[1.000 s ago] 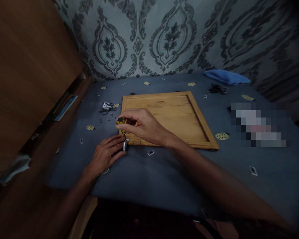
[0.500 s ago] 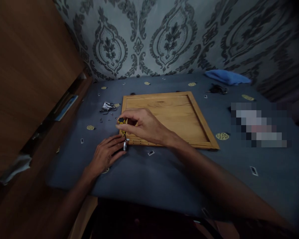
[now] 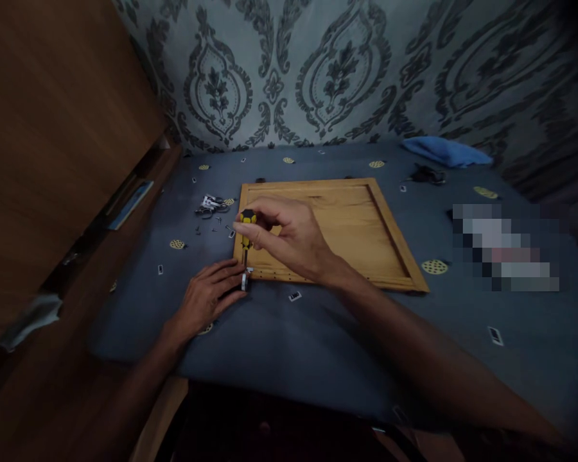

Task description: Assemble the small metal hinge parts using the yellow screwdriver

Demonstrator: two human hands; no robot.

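Observation:
A square wooden panel with a raised rim lies flat on a dark blue cloth. My right hand is closed round a small yellow-and-black screwdriver, held nearly upright with its tip at the panel's near left corner. My left hand lies on the cloth beside that corner, fingers pinching a small metal fitting against the panel's edge under the screwdriver tip.
A heap of small metal hardware and screws lies left of the panel. A blue cloth and a dark object sit at the back right. A brown wooden cabinet stands along the left side. A patterned wall is behind.
My right hand has lifted and tilted the screwdriver more upright, so its handle now shows above my fingers. My left hand has stayed at the corner.

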